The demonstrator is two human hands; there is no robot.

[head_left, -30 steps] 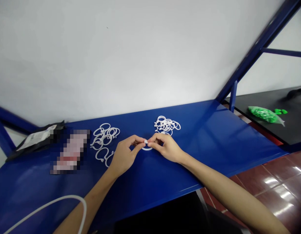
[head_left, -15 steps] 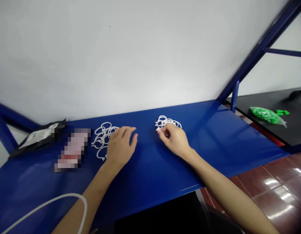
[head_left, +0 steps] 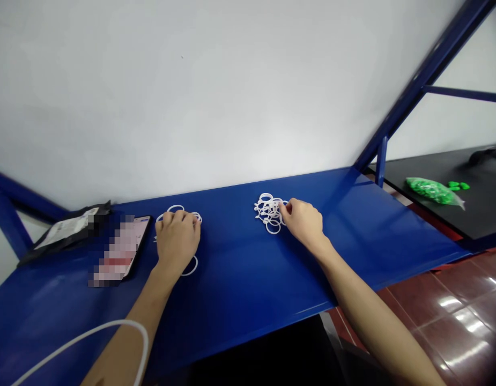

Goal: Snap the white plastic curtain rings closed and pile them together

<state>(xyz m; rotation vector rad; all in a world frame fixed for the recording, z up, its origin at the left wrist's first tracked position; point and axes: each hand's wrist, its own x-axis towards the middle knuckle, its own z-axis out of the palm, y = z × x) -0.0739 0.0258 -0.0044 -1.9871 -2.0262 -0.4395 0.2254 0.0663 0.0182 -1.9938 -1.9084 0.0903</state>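
Observation:
My left hand [head_left: 176, 241] lies over a loose heap of thin white plastic rings [head_left: 175, 207]; its fingers curl down among them, the fingertips mostly hidden. One white ring shows beside the index finger, and another pokes out below the palm. Against the right edge of a second, tighter cluster of white rings [head_left: 267, 209] rests my right hand [head_left: 306, 221]. Its thumb and fingers are drawn together, and whatever is between them is hidden. Small knobs stick out from several rings in that cluster.
Left on the blue table [head_left: 239, 279] lie a phone [head_left: 129, 246], partly blurred out, and a black package [head_left: 66, 228] with a white label. A white cable [head_left: 90, 327] loops across the left forearm. On a black table at right sits a bag of green pieces [head_left: 430, 190].
My left hand has moved left and its fingers have bent down over the heap. My right hand has shifted right, uncovering more of its cluster.

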